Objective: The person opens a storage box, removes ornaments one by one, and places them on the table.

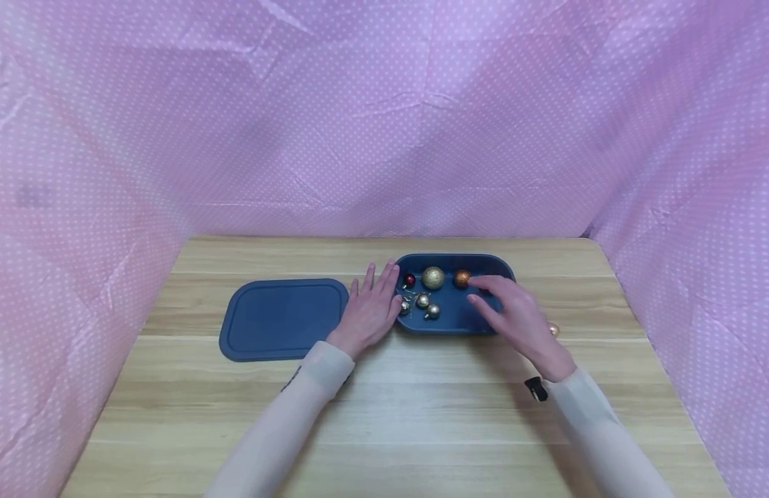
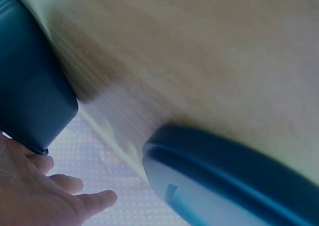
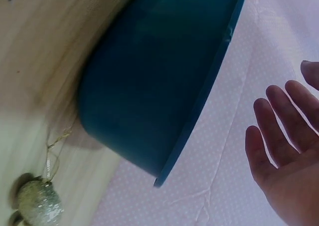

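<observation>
A dark blue rectangular container (image 1: 454, 325) stands toward the back of the table with several Christmas baubles inside. My left hand (image 1: 372, 312) rests at its left rim, fingers extended. Above the container's right part hovers my right hand (image 1: 514, 315), fingers loosely spread with nothing between them. Near its fingertips lies an orange bauble (image 1: 462, 279), beside a larger gold glitter bauble (image 1: 432, 278). A small dark red bauble (image 1: 409, 279) and small gold baubles (image 1: 422, 301) sit at the left end. In the right wrist view, the fingers (image 3: 279, 136) are apart from the container wall (image 3: 149, 81).
A blue lid (image 1: 279, 319) lies flat on the wooden table left of the container. Outside the container's right side, a gold bauble with a string (image 3: 40, 203) lies on the table. Pink dotted cloth (image 1: 384, 138) hangs around the table.
</observation>
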Demonstrator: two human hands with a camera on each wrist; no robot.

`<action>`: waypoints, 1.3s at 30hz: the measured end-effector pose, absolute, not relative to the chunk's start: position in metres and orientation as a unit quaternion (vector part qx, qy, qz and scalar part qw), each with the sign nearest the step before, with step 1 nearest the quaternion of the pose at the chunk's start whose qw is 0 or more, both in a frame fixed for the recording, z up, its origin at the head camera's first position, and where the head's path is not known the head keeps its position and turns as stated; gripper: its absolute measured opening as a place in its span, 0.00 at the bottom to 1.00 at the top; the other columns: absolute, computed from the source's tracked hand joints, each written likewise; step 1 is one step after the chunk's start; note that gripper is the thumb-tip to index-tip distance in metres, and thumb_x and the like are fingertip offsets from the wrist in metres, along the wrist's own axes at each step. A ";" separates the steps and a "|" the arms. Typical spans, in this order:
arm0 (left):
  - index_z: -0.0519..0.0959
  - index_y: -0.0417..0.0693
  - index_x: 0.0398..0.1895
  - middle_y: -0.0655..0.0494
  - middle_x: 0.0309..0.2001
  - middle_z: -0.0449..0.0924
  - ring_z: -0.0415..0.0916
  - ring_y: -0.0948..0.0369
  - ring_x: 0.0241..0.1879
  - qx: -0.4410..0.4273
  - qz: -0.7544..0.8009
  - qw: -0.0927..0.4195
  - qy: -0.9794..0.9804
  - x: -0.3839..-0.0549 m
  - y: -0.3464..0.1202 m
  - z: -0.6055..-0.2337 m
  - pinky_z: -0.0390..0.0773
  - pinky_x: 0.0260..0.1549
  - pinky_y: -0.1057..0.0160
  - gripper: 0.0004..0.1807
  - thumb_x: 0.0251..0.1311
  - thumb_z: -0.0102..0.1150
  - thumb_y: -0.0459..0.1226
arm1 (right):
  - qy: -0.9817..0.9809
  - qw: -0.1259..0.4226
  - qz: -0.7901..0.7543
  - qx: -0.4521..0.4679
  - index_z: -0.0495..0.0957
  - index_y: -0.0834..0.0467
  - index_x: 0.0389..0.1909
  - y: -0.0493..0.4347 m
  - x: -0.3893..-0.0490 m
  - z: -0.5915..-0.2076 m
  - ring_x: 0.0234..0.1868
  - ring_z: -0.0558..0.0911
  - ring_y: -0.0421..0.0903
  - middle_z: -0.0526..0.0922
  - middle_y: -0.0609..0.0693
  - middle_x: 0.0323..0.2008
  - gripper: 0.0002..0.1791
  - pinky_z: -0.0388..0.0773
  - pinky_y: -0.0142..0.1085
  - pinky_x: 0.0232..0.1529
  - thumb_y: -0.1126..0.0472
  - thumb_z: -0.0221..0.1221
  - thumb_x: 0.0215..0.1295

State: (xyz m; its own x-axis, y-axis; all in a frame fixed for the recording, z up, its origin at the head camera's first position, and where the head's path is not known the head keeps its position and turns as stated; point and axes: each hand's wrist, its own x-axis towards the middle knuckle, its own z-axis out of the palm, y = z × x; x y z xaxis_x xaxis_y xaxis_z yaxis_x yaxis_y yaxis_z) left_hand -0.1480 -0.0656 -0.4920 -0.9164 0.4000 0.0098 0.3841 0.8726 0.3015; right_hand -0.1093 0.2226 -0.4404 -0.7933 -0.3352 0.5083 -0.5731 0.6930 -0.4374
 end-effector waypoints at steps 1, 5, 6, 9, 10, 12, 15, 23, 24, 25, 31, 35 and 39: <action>0.42 0.53 0.86 0.60 0.84 0.36 0.34 0.46 0.82 0.202 0.150 0.026 0.967 -0.148 -0.066 -0.492 0.47 0.75 0.35 0.35 0.83 0.32 0.50 | -0.897 0.195 0.299 0.259 0.85 0.62 0.54 0.221 -0.111 -0.440 0.56 0.84 0.56 0.87 0.56 0.52 0.18 0.78 0.52 0.57 0.64 0.71 0.63; 0.41 0.54 0.86 0.60 0.84 0.36 0.34 0.46 0.82 0.201 0.149 0.026 0.968 -0.148 -0.065 -0.493 0.46 0.75 0.35 0.35 0.83 0.32 0.50 | -0.901 0.169 0.292 0.275 0.84 0.63 0.56 0.214 -0.116 -0.437 0.59 0.82 0.57 0.85 0.58 0.56 0.20 0.76 0.54 0.60 0.62 0.70 0.65; 0.41 0.53 0.86 0.60 0.85 0.36 0.34 0.46 0.82 0.201 0.148 0.026 0.968 -0.148 -0.065 -0.493 0.46 0.75 0.35 0.35 0.83 0.33 0.50 | -0.903 0.161 0.288 0.276 0.83 0.63 0.57 0.212 -0.117 -0.437 0.60 0.82 0.57 0.85 0.58 0.57 0.20 0.76 0.54 0.61 0.61 0.70 0.66; 0.42 0.53 0.86 0.59 0.85 0.37 0.35 0.46 0.82 0.202 0.146 0.023 0.968 -0.148 -0.065 -0.493 0.48 0.75 0.35 0.35 0.83 0.33 0.50 | -0.910 0.135 0.278 0.276 0.82 0.63 0.59 0.207 -0.120 -0.436 0.62 0.80 0.58 0.83 0.58 0.61 0.21 0.74 0.56 0.63 0.59 0.69 0.68; 0.42 0.53 0.86 0.59 0.85 0.37 0.36 0.45 0.82 0.202 0.146 0.022 0.968 -0.148 -0.065 -0.493 0.48 0.75 0.35 0.35 0.83 0.33 0.50 | -0.911 0.129 0.275 0.277 0.82 0.63 0.60 0.206 -0.122 -0.436 0.63 0.79 0.59 0.82 0.58 0.61 0.22 0.73 0.57 0.63 0.58 0.68 0.68; 0.43 0.52 0.86 0.59 0.84 0.37 0.36 0.45 0.82 0.203 0.145 0.021 0.968 -0.148 -0.065 -0.493 0.49 0.74 0.34 0.35 0.83 0.34 0.49 | -0.912 0.123 0.269 0.284 0.81 0.63 0.61 0.203 -0.125 -0.437 0.64 0.79 0.60 0.81 0.58 0.63 0.23 0.73 0.58 0.63 0.58 0.69 0.68; 0.42 0.52 0.86 0.60 0.84 0.36 0.35 0.46 0.82 0.203 0.144 0.023 0.968 -0.148 -0.065 -0.492 0.48 0.74 0.34 0.35 0.83 0.33 0.49 | -0.914 0.116 0.256 0.293 0.80 0.63 0.62 0.199 -0.130 -0.438 0.65 0.78 0.60 0.80 0.59 0.65 0.25 0.72 0.59 0.64 0.57 0.69 0.68; 0.43 0.52 0.86 0.58 0.85 0.40 0.35 0.46 0.82 0.203 0.141 0.018 0.969 -0.148 -0.065 -0.492 0.49 0.74 0.34 0.35 0.82 0.33 0.50 | -0.920 0.108 0.221 0.306 0.79 0.64 0.65 0.190 -0.141 -0.441 0.68 0.76 0.62 0.78 0.61 0.67 0.29 0.72 0.64 0.62 0.56 0.71 0.66; 0.44 0.52 0.86 0.58 0.85 0.40 0.36 0.46 0.82 0.203 0.142 0.017 0.969 -0.148 -0.065 -0.493 0.50 0.74 0.34 0.35 0.82 0.33 0.50 | -0.920 0.108 0.216 0.308 0.78 0.64 0.65 0.189 -0.142 -0.441 0.68 0.76 0.62 0.78 0.61 0.67 0.30 0.72 0.64 0.62 0.55 0.71 0.66; 0.44 0.52 0.86 0.58 0.85 0.41 0.36 0.46 0.82 0.202 0.141 0.016 0.969 -0.148 -0.065 -0.493 0.50 0.74 0.34 0.35 0.82 0.34 0.50 | -0.921 0.107 0.212 0.310 0.78 0.64 0.65 0.188 -0.142 -0.442 0.68 0.75 0.62 0.77 0.61 0.67 0.30 0.72 0.64 0.62 0.55 0.71 0.66; 0.44 0.52 0.86 0.59 0.85 0.39 0.37 0.46 0.82 0.200 0.138 0.017 0.970 -0.149 -0.064 -0.493 0.50 0.74 0.35 0.35 0.82 0.35 0.49 | -0.929 0.084 0.200 0.301 0.76 0.63 0.68 0.184 -0.147 -0.445 0.69 0.74 0.62 0.76 0.61 0.69 0.32 0.73 0.64 0.62 0.53 0.70 0.66; 0.43 0.53 0.86 0.59 0.85 0.39 0.36 0.46 0.82 0.199 0.138 0.022 0.970 -0.149 -0.064 -0.493 0.49 0.74 0.35 0.35 0.82 0.35 0.49 | -0.930 0.064 0.209 0.295 0.75 0.63 0.69 0.181 -0.152 -0.448 0.69 0.74 0.61 0.75 0.61 0.69 0.33 0.71 0.60 0.65 0.53 0.70 0.67; 0.44 0.52 0.86 0.59 0.85 0.40 0.36 0.46 0.82 0.199 0.135 0.022 0.970 -0.149 -0.064 -0.493 0.50 0.74 0.35 0.35 0.82 0.35 0.49 | -0.931 0.046 0.220 0.289 0.75 0.63 0.69 0.177 -0.157 -0.451 0.69 0.74 0.60 0.76 0.62 0.68 0.33 0.71 0.59 0.66 0.54 0.69 0.68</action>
